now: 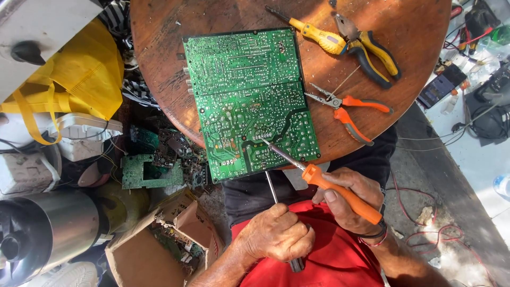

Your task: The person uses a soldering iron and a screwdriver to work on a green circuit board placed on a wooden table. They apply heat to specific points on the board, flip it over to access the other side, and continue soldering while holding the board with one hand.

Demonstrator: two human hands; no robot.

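The green circuit board (249, 101) lies solder side up on the round wooden table (159, 64), its 6 o'clock edge overhanging the rim, with bare wood at 9 o'clock and pliers (366, 45) at 2 o'clock. The right hand (350, 199) grips an orange soldering iron (319, 178), tip touching the board's lower part. The left hand (276, 234) is clenched around a thin metal tool (272, 188) pointing toward 12 o'clock.

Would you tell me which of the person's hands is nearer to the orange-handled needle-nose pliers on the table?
The right hand: it sits just below the needle-nose pliers, holding the orange soldering iron. The left hand is lower and further left, gripping a metal-shafted tool.
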